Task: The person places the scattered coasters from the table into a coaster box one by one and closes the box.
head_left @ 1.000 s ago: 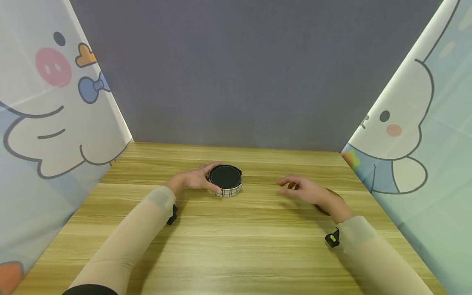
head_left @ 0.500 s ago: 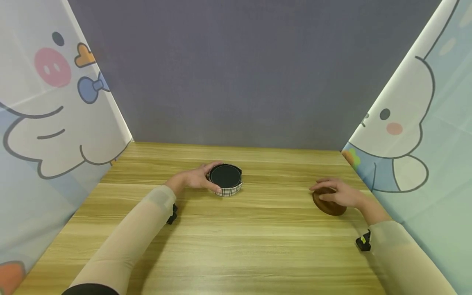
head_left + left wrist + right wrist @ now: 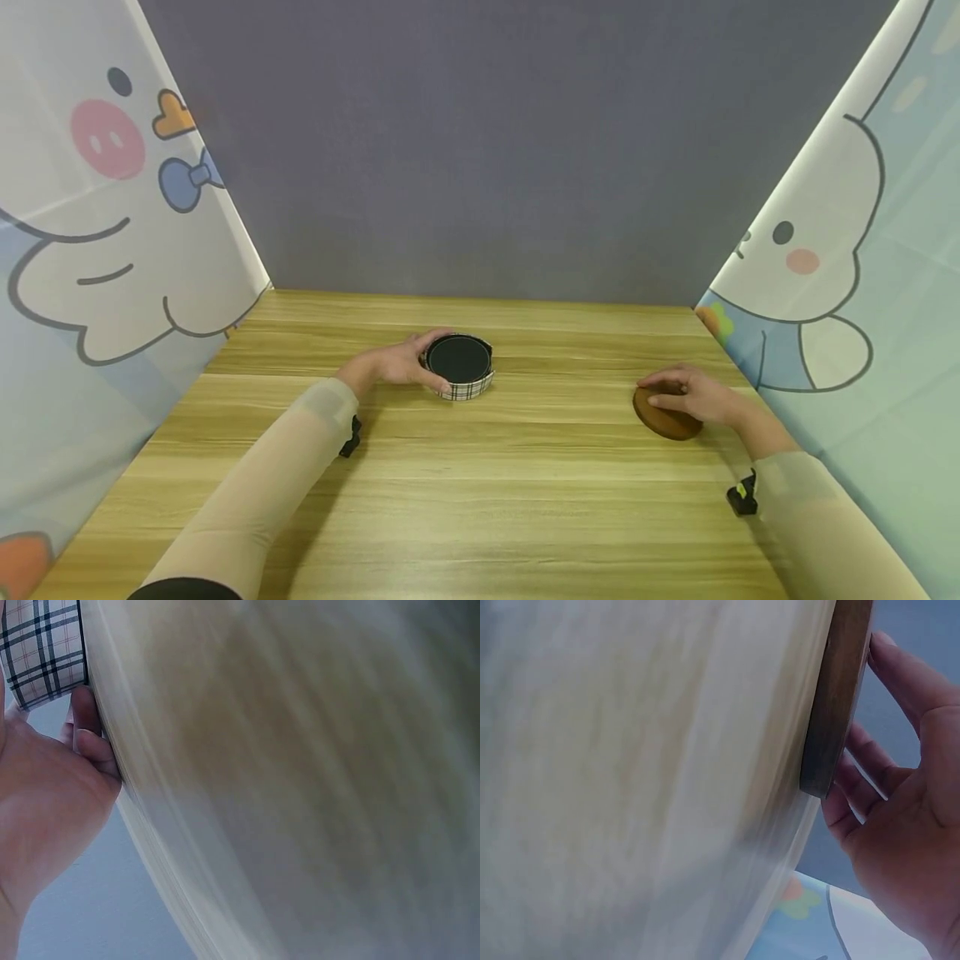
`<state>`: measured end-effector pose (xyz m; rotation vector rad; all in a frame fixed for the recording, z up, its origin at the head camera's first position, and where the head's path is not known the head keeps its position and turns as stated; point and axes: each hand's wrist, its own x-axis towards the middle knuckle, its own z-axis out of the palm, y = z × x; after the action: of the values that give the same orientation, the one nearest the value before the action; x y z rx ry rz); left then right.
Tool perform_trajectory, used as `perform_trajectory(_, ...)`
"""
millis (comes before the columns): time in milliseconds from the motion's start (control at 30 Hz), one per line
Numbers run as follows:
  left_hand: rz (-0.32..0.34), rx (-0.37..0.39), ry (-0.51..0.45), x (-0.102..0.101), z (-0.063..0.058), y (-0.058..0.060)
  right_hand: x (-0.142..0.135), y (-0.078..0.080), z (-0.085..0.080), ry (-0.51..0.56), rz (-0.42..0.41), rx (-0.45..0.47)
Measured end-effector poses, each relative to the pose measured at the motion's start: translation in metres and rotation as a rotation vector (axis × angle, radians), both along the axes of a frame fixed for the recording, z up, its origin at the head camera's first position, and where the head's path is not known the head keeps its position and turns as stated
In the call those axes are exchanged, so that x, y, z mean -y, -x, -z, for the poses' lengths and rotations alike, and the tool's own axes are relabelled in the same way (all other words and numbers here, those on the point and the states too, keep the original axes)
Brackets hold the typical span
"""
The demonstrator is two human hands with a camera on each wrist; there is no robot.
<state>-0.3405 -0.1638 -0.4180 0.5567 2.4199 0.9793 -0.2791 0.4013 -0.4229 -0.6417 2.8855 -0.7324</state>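
Observation:
A round box (image 3: 459, 362) with a black top and black-and-white plaid sides sits on the table left of the middle. My left hand (image 3: 401, 363) grips it from the left, with the thumb on the near side and a finger on the far side. In the left wrist view its plaid wall (image 3: 46, 652) is beside the left palm. At the right lies a brown round wooden disc (image 3: 662, 418), low and flat. My right hand (image 3: 693, 395) rests its fingers on the disc's top. The right wrist view shows these fingertips touching the face of the wooden disc (image 3: 838, 697).
The wood-grain table (image 3: 487, 500) runs back to a dark grey panel (image 3: 480, 150). Cartoon-printed cloth walls stand at the left (image 3: 112, 275) and right (image 3: 817, 250). A small black device (image 3: 742, 496) is worn at the right wrist, another (image 3: 350, 437) at the left.
My right hand has moved right from bare table onto the wooden disc, and its fingertips have settled on it. My left hand and the plaid box have stayed still.

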Motion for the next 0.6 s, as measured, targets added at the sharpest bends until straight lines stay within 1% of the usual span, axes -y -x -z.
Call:
perform_trajectory(100,-0.001,0.0,-0.001,0.0,0.001,0.0,0.001,-0.002,-0.001,-0.008,0.008,-0.001)
perform_trajectory(233,-0.005,0.005,-0.002,0.0,0.001,0.0,0.001,-0.007,-0.003,-0.015,0.004,0.032)
perform_trajectory(367,-0.007,0.013,-0.002,0.0,0.001,0.001,-0.002,-0.014,-0.005,-0.059,-0.021,0.061)
perform_trajectory(500,-0.007,0.015,-0.003,0.001,0.002,0.002,-0.006,-0.021,-0.006,-0.086,-0.065,0.097)
perform_trajectory(600,-0.006,0.019,-0.009,0.001,0.002,0.002,-0.004,-0.024,-0.007,-0.1,-0.07,0.099)
